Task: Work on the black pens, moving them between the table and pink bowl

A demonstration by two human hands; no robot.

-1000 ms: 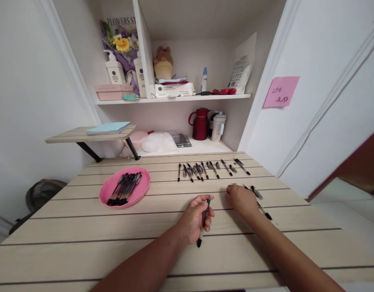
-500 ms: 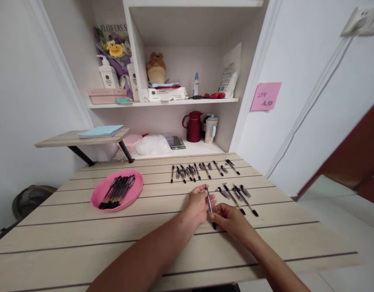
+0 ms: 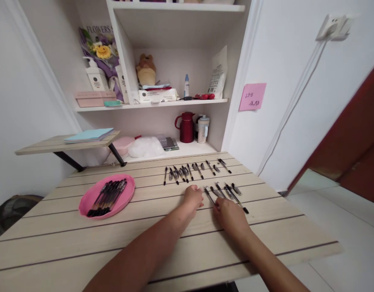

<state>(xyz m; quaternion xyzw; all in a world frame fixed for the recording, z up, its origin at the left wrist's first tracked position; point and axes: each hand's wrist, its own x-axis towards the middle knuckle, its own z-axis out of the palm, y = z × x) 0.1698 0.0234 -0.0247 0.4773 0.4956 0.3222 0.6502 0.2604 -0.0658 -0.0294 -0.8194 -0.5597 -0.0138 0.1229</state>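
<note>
My right hand (image 3: 231, 217) is closed on a pen (image 3: 209, 196), laying it down at the left end of the near row. The pen's thin tip points away from me, and its lower end is hidden under the fingers. Left of it, my left hand (image 3: 193, 197) rests low over the table with its fingers curled in; whatever they may hold is hidden. Beside and behind my right hand lie several pens (image 3: 237, 198) and loose dark caps (image 3: 236, 189). Farther back, a row of pens (image 3: 199, 170) with caps among them runs across the table.
A pink tray (image 3: 130, 194) filled with black pens (image 3: 109, 197) stands on the left of the slatted wooden table (image 3: 120, 243). A raised wooden stand (image 3: 47, 144) carries blue paper (image 3: 89, 135). Behind are white shelves and a red jug (image 3: 187, 127).
The pen that both hands held has moved right and away from me, down to the near row, in my right hand. My left hand has let go of it. The view has turned slightly right.
</note>
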